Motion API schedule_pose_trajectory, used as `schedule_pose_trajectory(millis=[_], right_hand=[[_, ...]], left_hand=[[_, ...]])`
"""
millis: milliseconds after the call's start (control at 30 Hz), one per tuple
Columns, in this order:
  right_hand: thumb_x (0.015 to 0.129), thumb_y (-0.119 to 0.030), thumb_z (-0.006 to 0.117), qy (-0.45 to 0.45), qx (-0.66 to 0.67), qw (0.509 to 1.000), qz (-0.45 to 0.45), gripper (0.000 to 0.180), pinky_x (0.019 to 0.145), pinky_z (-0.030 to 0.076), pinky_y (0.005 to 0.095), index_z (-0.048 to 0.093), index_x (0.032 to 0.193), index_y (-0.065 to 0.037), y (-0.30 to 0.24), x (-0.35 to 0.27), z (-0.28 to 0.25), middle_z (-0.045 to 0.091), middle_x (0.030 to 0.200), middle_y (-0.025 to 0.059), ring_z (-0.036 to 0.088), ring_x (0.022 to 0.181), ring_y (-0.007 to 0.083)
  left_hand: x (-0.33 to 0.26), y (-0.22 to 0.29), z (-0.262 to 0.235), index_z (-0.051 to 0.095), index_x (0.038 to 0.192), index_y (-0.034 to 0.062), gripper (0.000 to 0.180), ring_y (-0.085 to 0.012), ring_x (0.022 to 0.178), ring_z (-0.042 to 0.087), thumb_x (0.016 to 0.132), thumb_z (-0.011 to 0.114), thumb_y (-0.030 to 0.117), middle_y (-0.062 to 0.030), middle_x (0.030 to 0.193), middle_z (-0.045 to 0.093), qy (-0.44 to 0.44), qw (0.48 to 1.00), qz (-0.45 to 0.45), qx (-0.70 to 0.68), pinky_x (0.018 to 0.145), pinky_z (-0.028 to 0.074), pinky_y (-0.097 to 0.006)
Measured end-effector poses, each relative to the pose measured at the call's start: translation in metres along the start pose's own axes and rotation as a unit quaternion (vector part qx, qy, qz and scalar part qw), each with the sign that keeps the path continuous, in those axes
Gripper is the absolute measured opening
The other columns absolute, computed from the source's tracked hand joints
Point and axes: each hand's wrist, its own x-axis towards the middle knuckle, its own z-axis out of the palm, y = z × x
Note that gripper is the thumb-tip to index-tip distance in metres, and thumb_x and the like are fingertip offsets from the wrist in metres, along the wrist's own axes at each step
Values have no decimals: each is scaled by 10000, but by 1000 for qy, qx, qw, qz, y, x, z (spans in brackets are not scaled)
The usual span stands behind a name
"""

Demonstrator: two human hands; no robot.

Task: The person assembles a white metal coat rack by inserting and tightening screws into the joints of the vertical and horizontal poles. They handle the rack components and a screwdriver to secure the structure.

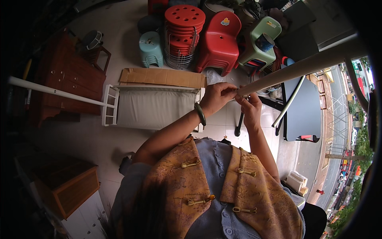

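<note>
My left hand (217, 98), with a dark green bangle (201, 114) on its wrist, is closed, its fingertips pinching at the near end of a thick pale tube (294, 68). Just below that end, my right hand (250, 108) is closed too, fingers bent upward around a tiny dark, shiny part that I cannot make out. The tube slants up to the right from my fingers. To the left of my hands and lower down stands a white-framed bench or cot (155, 107) with a pale padded top.
Flattened cardboard (163, 77) lies behind the bench. Beyond are stacked red stools (185, 18), a light blue stool (151, 47), a red chair (221, 42) and a green chair (258, 42). A white pole (59, 92) crosses at left before a wooden cabinet (73, 75). A grey folding table (304, 111) stands at right.
</note>
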Motion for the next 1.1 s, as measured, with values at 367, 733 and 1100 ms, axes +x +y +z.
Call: schedule_pose_trajectory(millis=[367, 733, 1100], right_hand=[[792, -29, 646, 1, -13, 1000, 0, 202, 772, 441, 232, 615, 991, -18, -1, 0, -1, 616, 911, 20, 561, 833, 91], [788, -18, 636, -16, -2, 1000, -11, 188, 766, 438, 233, 613, 975, -15, -5, -1, 1, 629, 889, 28, 577, 825, 101], [792, -17, 640, -3, -9, 1000, -10, 199, 771, 444, 234, 608, 988, -18, -1, 0, 1, 615, 893, 23, 567, 843, 97]], left_hand=[[1, 0, 6, 637, 911, 3, 96, -83, 661, 613, 840, 634, 68, -44, 733, 656, 26, 998, -16, -47, 606, 495, -221], [6, -2, 7, 636, 915, -9, 89, -86, 712, 623, 842, 612, 35, -43, 773, 660, 18, 998, -20, -64, 654, 515, -218], [4, -2, 5, 635, 936, 4, 108, -91, 767, 624, 834, 618, 34, -39, 825, 661, 6, 999, -3, -48, 695, 513, -227]])
